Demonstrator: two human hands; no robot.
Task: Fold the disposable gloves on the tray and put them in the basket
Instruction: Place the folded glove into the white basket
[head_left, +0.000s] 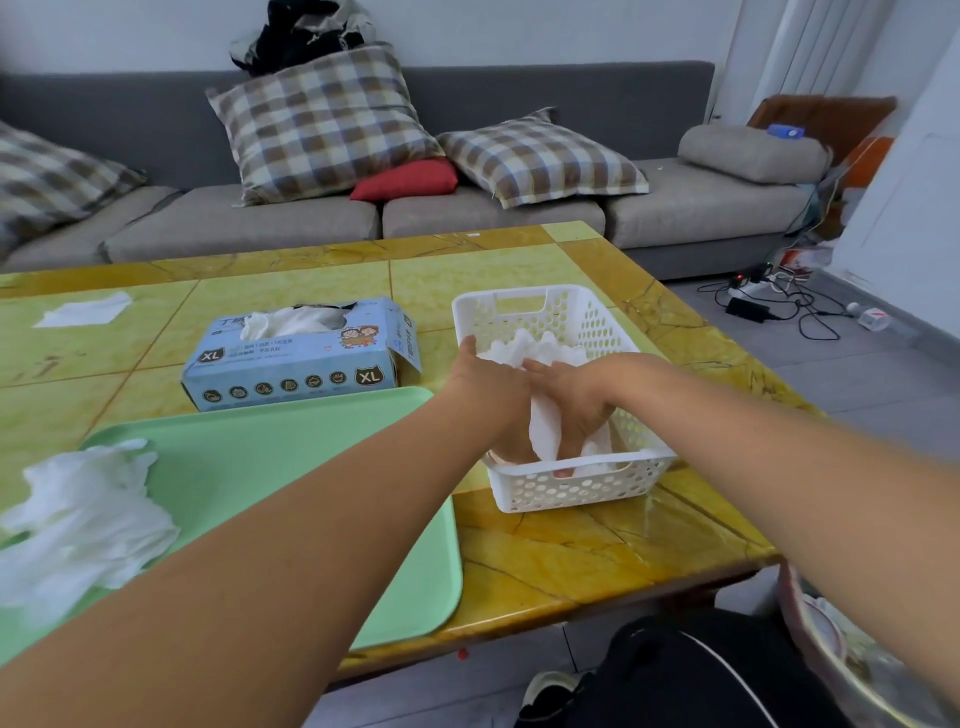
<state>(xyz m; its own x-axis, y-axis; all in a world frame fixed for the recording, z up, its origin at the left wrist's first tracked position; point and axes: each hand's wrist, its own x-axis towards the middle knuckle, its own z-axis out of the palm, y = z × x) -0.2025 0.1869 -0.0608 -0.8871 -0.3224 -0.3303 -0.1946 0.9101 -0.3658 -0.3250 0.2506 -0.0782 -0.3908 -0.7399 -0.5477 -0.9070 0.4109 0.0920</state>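
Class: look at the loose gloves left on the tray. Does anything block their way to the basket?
Nothing visible does. The gloves lie on the tray; the basket stands open-topped just right of it, both hands inside.

Yellow-green marbled table (545, 540) in the foreground. Behind it, a grey sofa (493, 213) against a pale wall (545, 31), carrying plaid cushions (322, 124) and one red cushion (408, 179). Grey tiled floor (857, 374) at right, with a power strip and cables (769, 299).
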